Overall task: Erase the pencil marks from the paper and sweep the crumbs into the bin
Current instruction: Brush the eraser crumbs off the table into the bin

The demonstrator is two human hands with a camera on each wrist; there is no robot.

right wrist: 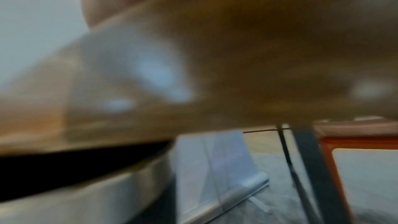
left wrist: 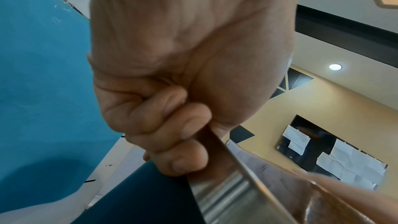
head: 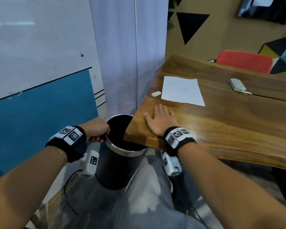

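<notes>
A white sheet of paper (head: 182,90) lies on the wooden table (head: 229,126), with a white eraser (head: 156,93) just left of it. A black bin (head: 117,162) with a steel rim stands below the table's near-left corner. My left hand (head: 96,129) grips the bin's rim on its left side; in the left wrist view the fingers (left wrist: 172,134) curl round the steel rim (left wrist: 226,193). My right hand (head: 158,119) lies flat, palm down, fingers straight, on the table near the corner above the bin. The right wrist view is blurred. Crumbs are too small to see.
A white remote-like device (head: 237,84) lies on the table to the right of the paper. A red chair (head: 244,61) stands behind the table. A blue and white wall panel (head: 40,113) is close on the left of the bin.
</notes>
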